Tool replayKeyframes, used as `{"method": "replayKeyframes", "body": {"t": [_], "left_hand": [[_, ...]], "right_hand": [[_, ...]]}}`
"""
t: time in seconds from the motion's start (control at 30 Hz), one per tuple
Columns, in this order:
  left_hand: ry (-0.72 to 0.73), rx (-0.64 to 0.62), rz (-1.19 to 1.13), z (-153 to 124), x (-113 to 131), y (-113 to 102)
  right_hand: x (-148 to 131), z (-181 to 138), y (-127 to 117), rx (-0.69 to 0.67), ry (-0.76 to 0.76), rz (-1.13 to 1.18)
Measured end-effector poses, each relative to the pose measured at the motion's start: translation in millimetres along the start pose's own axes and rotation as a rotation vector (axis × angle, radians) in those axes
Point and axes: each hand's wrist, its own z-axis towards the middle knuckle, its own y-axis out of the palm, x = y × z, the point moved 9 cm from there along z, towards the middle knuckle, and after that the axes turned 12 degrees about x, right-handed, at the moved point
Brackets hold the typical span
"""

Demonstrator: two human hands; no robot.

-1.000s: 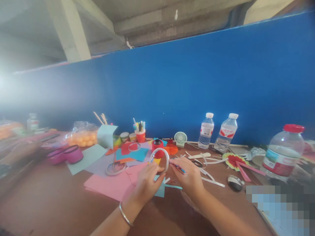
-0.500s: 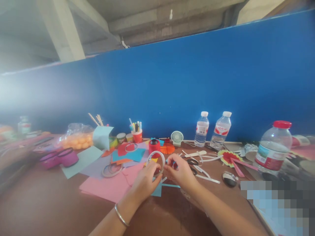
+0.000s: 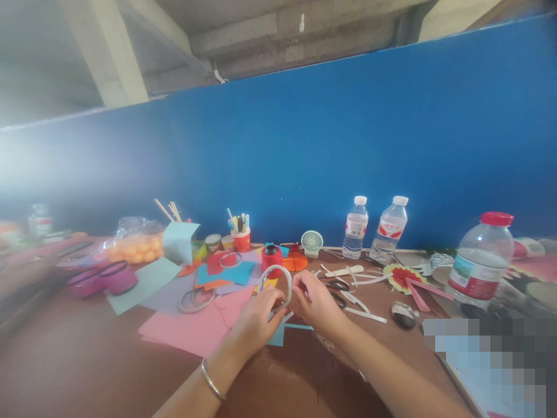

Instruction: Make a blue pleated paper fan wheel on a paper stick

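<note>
At centre of the brown surface (image 3: 87,360), we hold a roll of tape (image 3: 275,285) upright just above the pink paper (image 3: 195,328). Left hand (image 3: 256,319) grips the ring's lower-left edge, fingers clenched on it. Right hand (image 3: 317,302) pinches at the ring's 3 o'clock side, fingertips closed on the rim or a loose end; we can't tell which, too small to resolve.

Step in hand, as we judge it: finding or peeling the tape end off the roll. Next move likely needs the right hand to draw a strip away toward 3 o'clock while the left hand steadies the ring against rotation.

Around it:
- second tape ring (image 3: 198,300) flat on the paper at 9 o'clock of the hands
- red spool (image 3: 272,257) just behind the roll at 12 o'clock
- scissors (image 3: 337,285) and white paper strips (image 3: 364,314) at 3 o'clock, near the right hand
- red cup of pens (image 3: 241,238) and small fan (image 3: 312,242) against the blue wall (image 3: 348,133)
- two water bottles (image 3: 372,229) at 1 o'clock, a larger bottle (image 3: 482,264) at 3 o'clock, well apart
- purple containers (image 3: 111,277) at 9 o'clock
</note>
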Motion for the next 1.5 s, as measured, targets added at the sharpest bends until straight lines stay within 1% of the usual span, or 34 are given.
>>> {"method": "replayKeyframes", "body": {"t": [0.07,0.13,0.17,0.23,0.33,0.4,0.47,0.53,0.6,0.67,0.73,0.8,0.87,0.93,1.03,1.07,1.13,1.23,1.33,1.43,1.47,1.5], "left_hand": [[-0.039,0.030,-0.022,1,-4,-1],[-0.107,0.077,-0.062,2,-10,-4],[-0.150,0.096,-0.093,2,-14,-4],[-0.248,0.105,-0.179,2,-21,-3],[-0.347,0.021,-0.318,1,-21,5],[-0.345,-0.046,-0.343,0,-15,8],[-0.322,-0.080,-0.299,0,-10,9],[-0.316,-0.074,-0.253,0,-11,8],[-0.338,-0.089,-0.275,0,-13,10],[-0.366,-0.129,-0.372,-1,-14,15],[-0.390,-0.156,-0.506,0,-12,17],[-0.415,-0.141,-0.633,2,-10,14],[-0.440,-0.133,-0.708,3,-10,11],[-0.457,-0.140,-0.678,3,-13,11],[-0.462,-0.131,-0.519,3,-23,7],[-0.458,-0.114,-0.473,4,-26,5],[-0.437,-0.073,-0.391,6,-30,-2],[-0.386,-0.037,-0.242,8,-30,-8],[-0.356,-0.019,-0.139,7,-30,-9],[-0.331,0.033,-0.077,6,-30,-11],[-0.322,0.047,-0.067,5,-29,-12],[-0.316,0.060,-0.061,5,-29,-13]], "right_hand": [[-8,-2,-2,0.002,-0.069,-0.010],[-16,-2,-7,0.025,-0.120,0.008],[-18,-2,-10,0.048,-0.127,0.029],[-16,-1,-15,0.086,-0.084,0.085],[-4,0,-9,0.052,0.042,0.129],[1,1,-2,0.005,0.079,0.130],[2,2,-2,0.018,0.064,0.117],[-4,4,-6,0.052,0.016,0.095],[-8,6,-12,0.077,0.013,0.081],[-4,8,-17,0.092,0.101,0.119],[4,12,-22,0.130,0.227,0.224],[10,16,-29,0.184,0.321,0.355],[12,22,-40,0.249,0.358,0.446],[12,27,-55,0.328,0.350,0.494],[13,31,-83,0.470,0.319,0.544],[14,32,-91,0.501,0.314,0.548],[19,34,-99,0.501,0.307,0.528],[28,34,-102,0.473,0.311,0.490],[38,28,-96,0.479,0.322,0.468],[41,18,-95,0.592,0.285,0.462],[39,14,-95,0.632,0.259,0.433],[35,11,-94,0.643,0.222,0.371]]}}
